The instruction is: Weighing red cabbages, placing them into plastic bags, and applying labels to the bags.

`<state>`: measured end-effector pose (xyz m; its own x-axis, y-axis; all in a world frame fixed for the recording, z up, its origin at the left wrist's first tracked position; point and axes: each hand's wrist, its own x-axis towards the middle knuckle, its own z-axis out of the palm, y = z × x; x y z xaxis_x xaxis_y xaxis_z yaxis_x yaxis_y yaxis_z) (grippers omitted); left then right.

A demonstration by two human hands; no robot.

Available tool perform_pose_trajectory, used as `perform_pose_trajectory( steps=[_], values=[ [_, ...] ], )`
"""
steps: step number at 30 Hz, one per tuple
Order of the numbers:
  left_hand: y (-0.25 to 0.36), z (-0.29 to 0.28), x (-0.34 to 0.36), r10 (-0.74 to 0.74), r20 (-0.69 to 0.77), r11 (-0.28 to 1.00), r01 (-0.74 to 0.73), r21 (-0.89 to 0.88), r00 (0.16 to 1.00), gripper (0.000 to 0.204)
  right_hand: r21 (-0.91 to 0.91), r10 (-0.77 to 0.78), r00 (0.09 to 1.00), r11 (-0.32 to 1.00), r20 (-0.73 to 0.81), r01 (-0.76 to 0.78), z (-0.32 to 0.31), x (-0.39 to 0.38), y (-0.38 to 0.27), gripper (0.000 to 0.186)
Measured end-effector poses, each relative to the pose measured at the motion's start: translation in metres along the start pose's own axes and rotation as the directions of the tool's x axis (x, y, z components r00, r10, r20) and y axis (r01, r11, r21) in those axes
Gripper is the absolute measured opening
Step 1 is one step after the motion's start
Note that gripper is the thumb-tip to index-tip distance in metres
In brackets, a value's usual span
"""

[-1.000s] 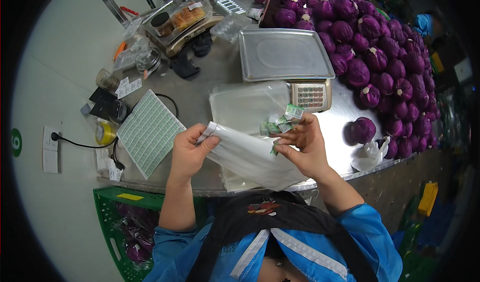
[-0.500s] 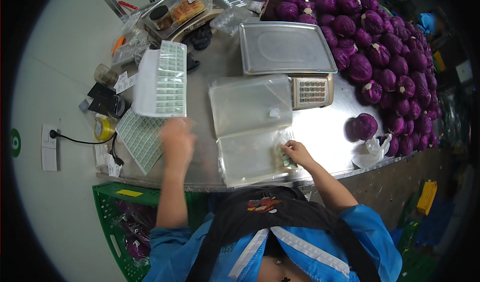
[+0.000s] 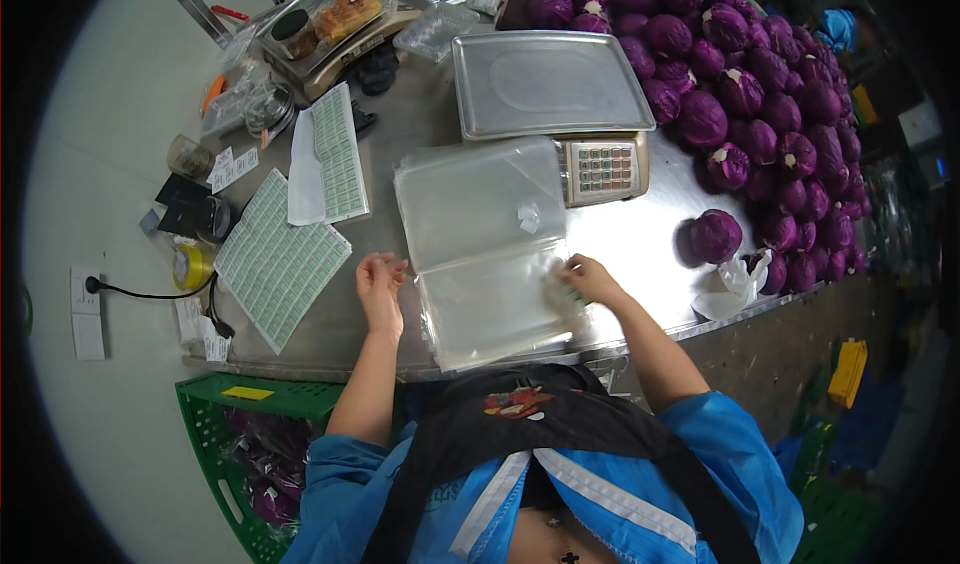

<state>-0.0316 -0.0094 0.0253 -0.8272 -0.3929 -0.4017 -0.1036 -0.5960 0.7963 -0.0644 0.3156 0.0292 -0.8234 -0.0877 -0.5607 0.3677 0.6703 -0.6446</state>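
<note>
The bags (image 3: 485, 309) lie flat on the worktop (image 3: 645, 249); just off their left edge, the left hand (image 3: 381, 289) has its fingers loosely curled and empty. The right hand's (image 3: 597, 282) fingers bend in at the right edge by green labels (image 3: 571, 294), grip too blurred to tell; a light steadying touch should stop the bags sliding.

Printed in close rows on two green-and-white paper label sheets (image 3: 283, 264) on the grey metal tabletop (image 3: 640, 264), too fine to read. Marked in dark print on small white rectangular paper labels (image 3: 232, 170) at left, likewise illegible. Set out on the square keys of the beige plastic scale keypad (image 3: 605, 168), too small to decipher. Lettered darkly on the blue fabric jacket (image 3: 445, 492), unclear.
</note>
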Motion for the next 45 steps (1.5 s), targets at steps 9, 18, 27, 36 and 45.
perform_pose_trajectory(
  steps=[9,18,27,36,45],
  values=[
    [-0.035,-0.021,-0.026,-0.167,0.739,0.108,-0.733,0.671,0.652,0.009,-0.506,-0.035,0.999,0.861,0.033,0.047,-0.002,0.003,-0.033,0.045],
    [-0.027,-0.025,-0.005,0.041,0.466,0.852,-0.274,0.446,0.884,0.018,-0.134,-0.229,0.963,0.959,0.141,0.248,0.027,0.005,-0.027,0.038],
    [-0.034,-0.030,-0.007,-0.296,0.528,0.204,-0.488,0.849,0.796,0.007,-0.314,-0.010,0.991,0.949,-0.136,-0.034,-0.019,0.025,-0.007,0.042],
    [0.004,0.008,-0.003,-0.152,0.192,0.848,0.028,0.529,0.970,0.015,-0.291,-0.085,0.994,0.951,0.072,0.102,0.006,-0.005,-0.024,0.023],
    [0.002,0.009,-0.035,-0.272,0.683,-0.013,-0.713,0.702,0.677,0.013,-0.343,0.027,0.998,0.939,-0.049,-0.042,-0.014,-0.011,-0.007,0.026]
  ],
)
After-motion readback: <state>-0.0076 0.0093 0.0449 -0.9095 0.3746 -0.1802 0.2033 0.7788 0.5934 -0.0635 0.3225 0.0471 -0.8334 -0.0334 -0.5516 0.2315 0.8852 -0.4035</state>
